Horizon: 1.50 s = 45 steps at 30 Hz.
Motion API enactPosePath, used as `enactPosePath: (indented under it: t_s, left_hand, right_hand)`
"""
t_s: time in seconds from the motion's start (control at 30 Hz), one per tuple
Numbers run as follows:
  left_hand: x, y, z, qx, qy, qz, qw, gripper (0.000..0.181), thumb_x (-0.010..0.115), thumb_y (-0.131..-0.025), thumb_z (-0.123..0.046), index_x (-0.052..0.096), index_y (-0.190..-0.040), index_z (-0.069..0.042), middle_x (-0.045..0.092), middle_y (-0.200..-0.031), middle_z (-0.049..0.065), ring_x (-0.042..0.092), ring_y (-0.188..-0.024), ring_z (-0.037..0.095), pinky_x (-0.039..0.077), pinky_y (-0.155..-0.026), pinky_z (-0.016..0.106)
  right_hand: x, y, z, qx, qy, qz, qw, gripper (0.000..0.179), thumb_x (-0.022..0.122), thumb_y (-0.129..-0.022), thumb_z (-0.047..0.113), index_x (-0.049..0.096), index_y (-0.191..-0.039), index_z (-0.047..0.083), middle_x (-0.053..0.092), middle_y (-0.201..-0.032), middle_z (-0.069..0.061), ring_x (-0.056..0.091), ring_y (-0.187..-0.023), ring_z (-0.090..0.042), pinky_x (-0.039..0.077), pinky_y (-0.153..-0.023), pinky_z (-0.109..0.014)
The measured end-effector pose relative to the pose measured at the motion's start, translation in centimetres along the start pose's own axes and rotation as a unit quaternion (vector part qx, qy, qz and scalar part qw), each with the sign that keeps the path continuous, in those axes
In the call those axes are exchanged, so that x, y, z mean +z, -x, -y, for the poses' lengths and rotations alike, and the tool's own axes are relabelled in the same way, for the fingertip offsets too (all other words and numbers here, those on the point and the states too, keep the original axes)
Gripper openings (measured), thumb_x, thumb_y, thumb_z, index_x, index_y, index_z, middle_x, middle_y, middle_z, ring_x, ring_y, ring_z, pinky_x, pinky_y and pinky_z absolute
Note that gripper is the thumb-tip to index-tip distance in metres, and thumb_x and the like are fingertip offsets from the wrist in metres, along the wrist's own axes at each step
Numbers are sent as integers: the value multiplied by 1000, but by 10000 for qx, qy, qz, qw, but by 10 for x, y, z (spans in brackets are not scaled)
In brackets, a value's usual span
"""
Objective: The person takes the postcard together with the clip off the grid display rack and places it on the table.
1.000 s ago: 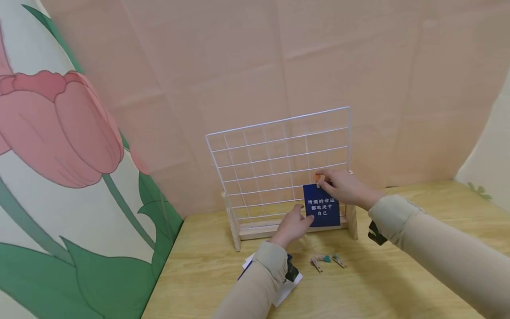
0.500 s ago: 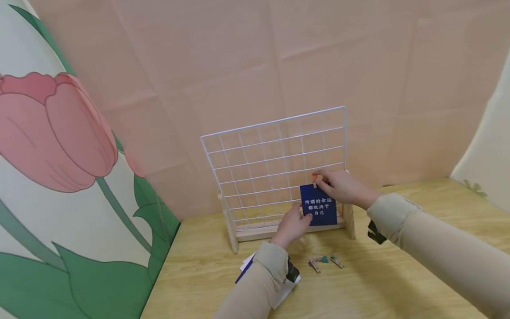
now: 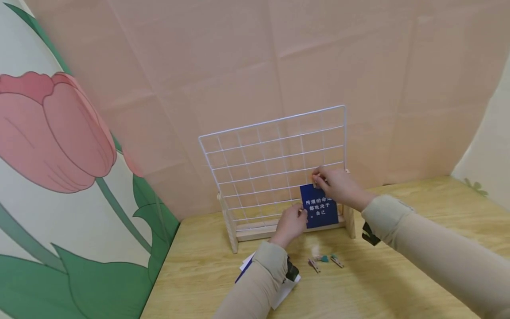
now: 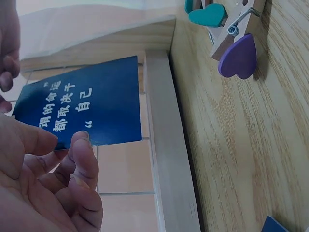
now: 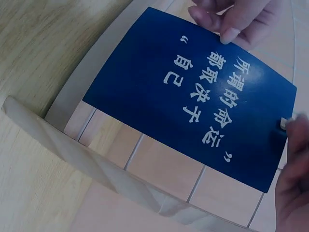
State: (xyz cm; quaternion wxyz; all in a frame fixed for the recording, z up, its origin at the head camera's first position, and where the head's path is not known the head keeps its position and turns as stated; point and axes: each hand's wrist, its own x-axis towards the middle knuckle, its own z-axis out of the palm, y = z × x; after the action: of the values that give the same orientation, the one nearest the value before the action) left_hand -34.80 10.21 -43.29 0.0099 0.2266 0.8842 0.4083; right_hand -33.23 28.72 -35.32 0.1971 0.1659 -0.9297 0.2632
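Observation:
A dark blue card (image 3: 324, 218) with white lettering stands against the lower right of the white wire grid (image 3: 275, 121). My left hand (image 3: 290, 225) pinches the card's left edge between thumb and fingers. At the card's top edge, my right hand (image 3: 341, 186) grips a small clothespin with an orange top, mostly covered by the fingers. The clothespin's pale tip (image 5: 283, 123) shows on the card's edge in the right wrist view. Whether it also clamps a grid wire cannot be made out.
The grid stands in a wooden base (image 3: 255, 233). Several loose clothespins lie in front on the table, with a purple heart (image 4: 239, 57) and a teal heart (image 4: 207, 15) among them. White and blue cards (image 3: 284, 294) lie partly under my left forearm.
My right fingers have shifted, covering more of the orange top. My left thumb has drawn back towards the card's edge, and the card's lower end sits slightly lower. The head view has turned slightly.

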Motion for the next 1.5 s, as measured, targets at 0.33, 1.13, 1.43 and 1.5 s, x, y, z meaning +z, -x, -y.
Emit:
enactPosePath:
  t_s: [0.33,1.13,1.43,1.5]
  left_hand:
    - [1,-3,2,-125,87,20,9999,18,50,-108,-18,65,-103,-9,61,-76,-4,57,-66,10,45,-58,27]
    - [-1,-2,5,-194,130,59,9997,19,49,-109,-19,64,-102,-10,63,-77,-3,56,-65,11,44,-57,28]
    - [-11,7,17,184,-129,27,9997,18,50,-107,-14,62,-96,-7,61,-73,-4,54,-61,10,42,-56,28]
    - [-14,10,20,195,-163,35,9997,18,50,-107,-14,61,-95,-7,61,-72,-4,54,-60,10,42,-56,28]
  right_hand:
    - [2,1,0,-52,-611,103,9981,10,50,-109,8,55,-105,0,64,-85,-8,59,-59,-14,50,-53,-31]
    - [10,3,1,-755,-670,-712,9923,7,52,-108,5,56,-105,0,64,-80,-3,61,-62,-11,51,-56,-29]
    - [9,9,-3,-424,-814,-411,9949,13,52,-109,9,57,-111,-3,59,-77,-2,56,-60,-12,51,-54,-29]
    - [10,11,-5,-404,-847,-414,9947,14,52,-109,9,57,-110,-3,59,-77,-2,56,-60,-12,50,-54,-29]
